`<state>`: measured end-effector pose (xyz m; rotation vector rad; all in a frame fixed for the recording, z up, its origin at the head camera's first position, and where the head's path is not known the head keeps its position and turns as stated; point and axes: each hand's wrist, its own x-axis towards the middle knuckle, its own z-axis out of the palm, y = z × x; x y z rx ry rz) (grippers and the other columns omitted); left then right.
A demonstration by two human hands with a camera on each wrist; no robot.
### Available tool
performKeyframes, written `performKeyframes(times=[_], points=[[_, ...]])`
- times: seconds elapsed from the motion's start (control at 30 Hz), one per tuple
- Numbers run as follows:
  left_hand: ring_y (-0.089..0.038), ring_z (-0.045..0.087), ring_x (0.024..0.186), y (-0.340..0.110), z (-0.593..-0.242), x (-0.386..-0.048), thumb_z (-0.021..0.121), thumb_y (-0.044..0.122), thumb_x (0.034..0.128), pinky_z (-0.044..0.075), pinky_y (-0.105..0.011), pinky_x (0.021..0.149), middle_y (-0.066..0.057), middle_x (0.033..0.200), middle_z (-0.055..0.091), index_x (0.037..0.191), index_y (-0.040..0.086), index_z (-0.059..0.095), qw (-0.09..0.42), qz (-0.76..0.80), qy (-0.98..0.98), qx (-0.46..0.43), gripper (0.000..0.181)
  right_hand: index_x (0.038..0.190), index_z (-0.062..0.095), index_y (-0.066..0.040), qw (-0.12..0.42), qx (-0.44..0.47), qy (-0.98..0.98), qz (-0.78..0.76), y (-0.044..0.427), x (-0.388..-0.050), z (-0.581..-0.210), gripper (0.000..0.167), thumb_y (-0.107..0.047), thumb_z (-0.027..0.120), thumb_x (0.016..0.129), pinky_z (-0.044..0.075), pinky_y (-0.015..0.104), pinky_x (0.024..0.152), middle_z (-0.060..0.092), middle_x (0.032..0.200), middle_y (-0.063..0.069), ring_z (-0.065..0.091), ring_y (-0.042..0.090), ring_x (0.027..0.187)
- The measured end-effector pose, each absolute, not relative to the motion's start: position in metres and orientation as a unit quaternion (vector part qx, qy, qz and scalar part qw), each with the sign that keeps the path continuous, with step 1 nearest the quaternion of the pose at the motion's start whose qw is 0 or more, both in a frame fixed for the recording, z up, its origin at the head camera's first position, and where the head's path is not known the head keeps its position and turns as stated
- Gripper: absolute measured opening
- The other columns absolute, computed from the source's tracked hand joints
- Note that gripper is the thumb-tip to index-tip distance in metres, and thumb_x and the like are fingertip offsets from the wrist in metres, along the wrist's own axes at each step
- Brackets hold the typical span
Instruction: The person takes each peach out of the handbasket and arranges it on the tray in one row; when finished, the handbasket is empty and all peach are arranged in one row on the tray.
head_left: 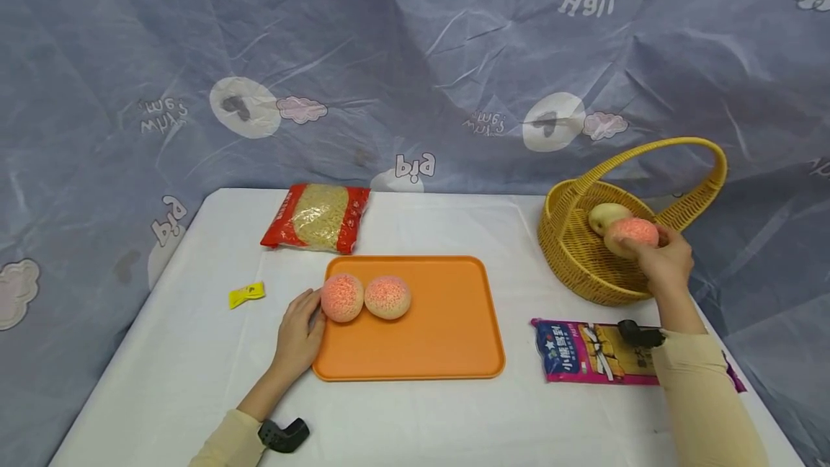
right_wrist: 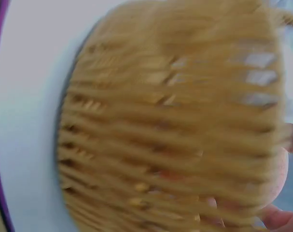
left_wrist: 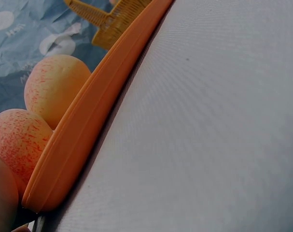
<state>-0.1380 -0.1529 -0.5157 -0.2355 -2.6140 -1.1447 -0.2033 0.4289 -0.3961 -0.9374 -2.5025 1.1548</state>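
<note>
Grips a pink-and-cream peach [head_left: 632, 233] in the curled fingers of the right hand [head_left: 668, 261], over the opening of the yellow wicker basket [head_left: 559, 251] at the far right of the desk [head_left: 415, 424]. Roundish, without a marked long axis, and just to the left and far side of the palm; close beside a pale yellow-green fruit [head_left: 608, 215] in the basket. No telling whether resting on the weave or held above it, given the blur in the right wrist view. At the far left of the orange tray [head_left: 428, 344], side by side, a left peach [head_left: 342, 298] and a right peach [head_left: 387, 298]. Nearer to both, the left hand [head_left: 300, 337], at the tray's left edge just beside the left peach; no telling whether curled round that edge or merely resting there. Between tray and right forearm, partly covered, a colourful packet [head_left: 596, 353], lengthwise left to right.
</note>
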Motion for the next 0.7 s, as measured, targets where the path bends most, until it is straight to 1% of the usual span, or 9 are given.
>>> performKeyframes(times=[0.07, 0.13, 0.23, 0.3, 0.37, 0.43, 0.6, 0.67, 0.7], points=[[-0.041, 0.042, 0.135, -0.153, -0.515, -0.138, 0.055, 0.000, 0.0917, 0.032, -0.061, 0.110, -0.024, 0.136, 0.056, 0.133, -0.006, 0.054, 0.138, -0.396, -0.904, -0.081, 0.042, 0.153, 0.032, -0.013, 0.118, -0.307, -0.856, 0.399, 0.419, -0.195, -0.388, 0.087, -0.048, 0.071, 0.083, 0.043, 0.026, 0.081, 0.040, 0.148, 0.015, 0.042, 0.028, 0.126], [-0.041, 0.042, 0.135, -0.153, -0.515, -0.138, 0.055, 0.000, 0.0920, 0.032, -0.061, 0.110, -0.024, 0.136, 0.056, 0.134, -0.006, 0.054, 0.137, -0.397, -0.904, -0.081, 0.042, 0.153, 0.033, -0.014, 0.122, -0.288, -0.857, 0.409, 0.409, -0.186, -0.379, 0.084, -0.045, 0.071, 0.084, 0.044, 0.020, 0.076, 0.040, 0.146, 0.014, 0.045, 0.023, 0.118], [-0.041, 0.041, 0.135, -0.154, -0.515, -0.138, 0.055, 0.000, 0.0923, 0.032, -0.061, 0.111, -0.024, 0.136, 0.056, 0.134, -0.006, 0.054, 0.134, -0.396, -0.905, -0.082, 0.042, 0.152, 0.034, -0.018, 0.125, -0.257, -0.856, 0.430, 0.388, -0.169, -0.368, 0.079, -0.041, 0.071, 0.086, 0.043, 0.012, 0.068, 0.039, 0.142, 0.011, 0.046, 0.009, 0.104], [-0.041, 0.041, 0.135, -0.154, -0.515, -0.138, 0.054, 0.000, 0.0923, 0.032, -0.061, 0.111, -0.024, 0.136, 0.056, 0.134, -0.006, 0.054, 0.135, -0.395, -0.905, -0.082, 0.042, 0.151, 0.035, -0.019, 0.129, -0.231, -0.856, 0.444, 0.372, -0.159, -0.362, 0.075, -0.037, 0.071, 0.087, 0.044, 0.008, 0.067, 0.040, 0.140, 0.010, 0.043, 0.002, 0.097], [-0.041, 0.042, 0.135, -0.154, -0.515, -0.138, 0.055, 0.000, 0.0921, 0.032, -0.061, 0.110, -0.024, 0.136, 0.057, 0.133, -0.006, 0.055, 0.141, -0.395, -0.904, -0.081, 0.042, 0.151, 0.036, -0.020, 0.128, -0.202, -0.859, 0.452, 0.355, -0.151, -0.358, 0.074, -0.036, 0.071, 0.088, 0.043, 0.008, 0.069, 0.040, 0.140, 0.009, 0.042, 0.000, 0.096], [-0.042, 0.043, 0.133, -0.154, -0.516, -0.138, 0.055, -0.001, 0.0915, 0.033, -0.061, 0.109, -0.024, 0.134, 0.058, 0.132, -0.006, 0.056, 0.150, -0.396, -0.902, -0.085, 0.041, 0.150, 0.038, -0.017, 0.131, -0.164, -0.865, 0.456, 0.337, -0.145, -0.357, 0.073, -0.033, 0.072, 0.088, 0.044, 0.006, 0.070, 0.042, 0.138, 0.008, 0.043, 0.000, 0.097], [-0.042, 0.044, 0.132, -0.154, -0.518, -0.139, 0.055, -0.002, 0.0903, 0.034, -0.060, 0.108, -0.025, 0.133, 0.058, 0.131, -0.008, 0.056, 0.159, -0.396, -0.899, -0.095, 0.041, 0.145, 0.043, -0.009, 0.112, -0.079, -0.865, 0.482, 0.293, -0.137, -0.363, 0.069, -0.021, 0.076, 0.085, 0.049, 0.010, 0.070, 0.050, 0.122, -0.005, 0.051, 0.001, 0.095], [-0.042, 0.043, 0.133, -0.154, -0.519, -0.139, 0.055, -0.002, 0.0905, 0.033, -0.059, 0.110, -0.024, 0.134, 0.058, 0.131, -0.008, 0.056, 0.154, -0.396, -0.900, -0.094, 0.041, 0.143, 0.044, -0.008, 0.091, -0.053, -0.861, 0.498, 0.276, -0.137, -0.368, 0.068, -0.017, 0.077, 0.084, 0.051, 0.012, 0.071, 0.051, 0.121, -0.005, 0.054, 0.001, 0.094], [-0.042, 0.043, 0.134, -0.154, -0.519, -0.139, 0.055, -0.001, 0.0907, 0.033, -0.059, 0.110, -0.024, 0.135, 0.057, 0.132, -0.008, 0.056, 0.150, -0.397, -0.901, -0.092, 0.041, 0.143, 0.045, -0.008, 0.078, -0.040, -0.860, 0.503, 0.268, -0.138, -0.370, 0.068, -0.016, 0.077, 0.084, 0.051, 0.013, 0.072, 0.052, 0.123, -0.002, 0.054, 0.002, 0.095]])
